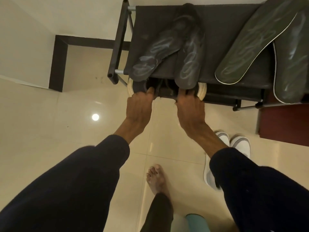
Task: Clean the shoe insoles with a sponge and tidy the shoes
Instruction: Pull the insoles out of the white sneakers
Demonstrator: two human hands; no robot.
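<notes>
Step in hand: tidying. Left hand (138, 106) and right hand (190, 108), fingers hooked into dark shoes (167, 88) beneath the rack's (117, 47) front edge. Insoles (155, 52) on top. Next: seat the pair squarely.

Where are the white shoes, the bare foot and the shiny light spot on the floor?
white shoes (239, 143): head view, toe of one shoe.
bare foot (156, 179): head view, top of foot.
light spot (95, 117): head view, its middle.
</notes>
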